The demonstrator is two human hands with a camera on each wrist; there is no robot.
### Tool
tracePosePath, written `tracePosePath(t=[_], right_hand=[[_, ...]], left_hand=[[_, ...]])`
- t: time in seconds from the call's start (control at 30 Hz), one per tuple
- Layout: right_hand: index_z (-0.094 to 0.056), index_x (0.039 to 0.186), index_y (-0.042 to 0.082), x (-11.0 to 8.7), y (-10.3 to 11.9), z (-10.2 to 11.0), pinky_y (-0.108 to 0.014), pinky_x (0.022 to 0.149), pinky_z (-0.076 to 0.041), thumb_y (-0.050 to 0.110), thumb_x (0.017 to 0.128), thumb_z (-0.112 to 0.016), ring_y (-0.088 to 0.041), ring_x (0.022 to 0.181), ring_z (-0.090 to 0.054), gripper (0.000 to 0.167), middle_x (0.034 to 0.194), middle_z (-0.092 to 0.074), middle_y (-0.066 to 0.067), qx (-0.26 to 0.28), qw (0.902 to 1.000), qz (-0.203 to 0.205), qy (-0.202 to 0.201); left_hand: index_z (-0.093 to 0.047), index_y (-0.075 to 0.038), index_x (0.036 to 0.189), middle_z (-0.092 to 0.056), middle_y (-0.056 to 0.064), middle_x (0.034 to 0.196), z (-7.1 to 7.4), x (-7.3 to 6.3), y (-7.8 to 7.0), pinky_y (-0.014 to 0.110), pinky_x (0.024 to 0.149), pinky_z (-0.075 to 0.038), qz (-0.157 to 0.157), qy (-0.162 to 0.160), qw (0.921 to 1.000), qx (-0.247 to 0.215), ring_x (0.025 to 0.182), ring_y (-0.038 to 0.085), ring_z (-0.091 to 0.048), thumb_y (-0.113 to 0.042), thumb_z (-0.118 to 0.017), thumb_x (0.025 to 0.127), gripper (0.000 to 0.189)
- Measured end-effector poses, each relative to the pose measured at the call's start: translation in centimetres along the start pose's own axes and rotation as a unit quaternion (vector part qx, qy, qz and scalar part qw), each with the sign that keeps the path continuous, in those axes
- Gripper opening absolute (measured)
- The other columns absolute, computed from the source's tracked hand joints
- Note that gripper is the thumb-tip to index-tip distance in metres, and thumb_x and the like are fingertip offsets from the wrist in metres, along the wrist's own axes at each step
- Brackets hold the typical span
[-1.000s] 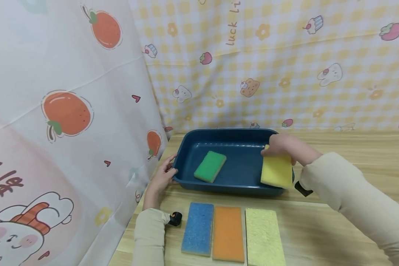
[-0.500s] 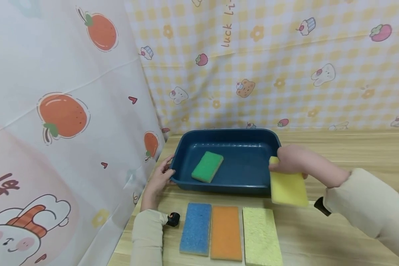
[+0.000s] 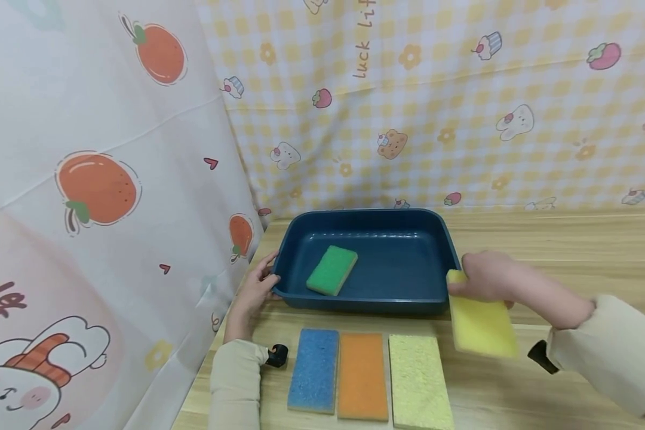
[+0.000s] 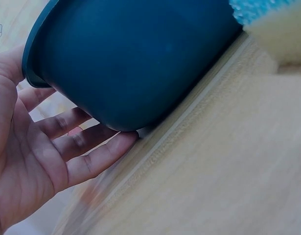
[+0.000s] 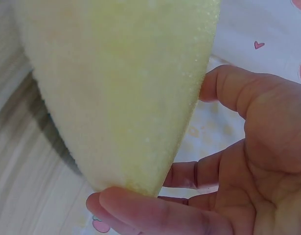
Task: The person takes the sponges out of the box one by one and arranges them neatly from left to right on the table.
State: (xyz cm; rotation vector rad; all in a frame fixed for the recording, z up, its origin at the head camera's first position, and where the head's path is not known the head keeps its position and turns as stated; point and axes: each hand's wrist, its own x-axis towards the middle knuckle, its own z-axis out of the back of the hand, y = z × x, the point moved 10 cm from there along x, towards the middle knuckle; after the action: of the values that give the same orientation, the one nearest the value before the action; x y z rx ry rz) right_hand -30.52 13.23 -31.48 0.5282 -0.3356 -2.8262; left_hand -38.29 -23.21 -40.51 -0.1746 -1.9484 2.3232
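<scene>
My right hand [image 3: 486, 276] pinches a yellow sponge [image 3: 482, 325] by its upper edge, just outside the right end of a deep dark-blue rectangular pan [image 3: 398, 257]. In the right wrist view the sponge [image 5: 126, 93] is between thumb and fingers, its pale side and yellow side both showing. My left hand [image 3: 254, 292] grips the pan's left end, thumb at the rim; in the left wrist view its fingers [image 4: 99, 159] lie against the outer wall. Inside the pan, toward the left, lies a green sponge [image 3: 332, 270].
On the wooden table [image 3: 570, 251] before the pan, a blue sponge [image 3: 314, 370], an orange sponge [image 3: 362, 376] and a pale yellow sponge [image 3: 420, 381] lie in a row. A patterned cloth [image 3: 435, 107] hangs behind, and a white one [image 3: 156, 143] at left.
The right hand has carried the yellow sponge from over the pan's right end out to the right and nearer the viewer. The left hand keeps its grip on the pan.
</scene>
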Motion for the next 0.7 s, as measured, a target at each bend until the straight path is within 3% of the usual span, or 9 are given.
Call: tracePosePath(t=[0.27, 0.7], right_hand=[[-0.051, 0.089, -0.006, -1.1, 0.0, -1.1, -0.028, 0.039, -0.042, 0.033, 0.082, -0.058, -0.016, 0.042, -0.048, 0.041, 0.067, -0.047, -0.007, -0.009, 0.9997, 0.020, -0.006], [-0.050, 0.101, -0.012, -2.3, 0.0, -2.5, -0.028, 0.036, -0.041, 0.035, 0.080, -0.061, -0.016, 0.038, -0.048, 0.052, 0.080, -0.052, -0.014, -0.007, 0.9998, 0.016, 0.003]], left_hand=[[-0.026, -0.022, 0.143, -0.037, 0.026, 0.132, 0.0, 0.0, 0.1, 0.044, 0.068, -0.052, 0.002, -0.001, 1.0000, -0.004, 0.106, 0.044, -0.049, -0.001, -0.039, 0.088, 0.060], [-0.024, -0.018, 0.144, -0.034, 0.029, 0.133, -0.1, 0.2, 0.2, 0.044, 0.069, -0.052, -0.006, 0.007, 1.0000, 0.000, 0.108, 0.046, -0.046, 0.000, -0.037, 0.088, 0.060]])
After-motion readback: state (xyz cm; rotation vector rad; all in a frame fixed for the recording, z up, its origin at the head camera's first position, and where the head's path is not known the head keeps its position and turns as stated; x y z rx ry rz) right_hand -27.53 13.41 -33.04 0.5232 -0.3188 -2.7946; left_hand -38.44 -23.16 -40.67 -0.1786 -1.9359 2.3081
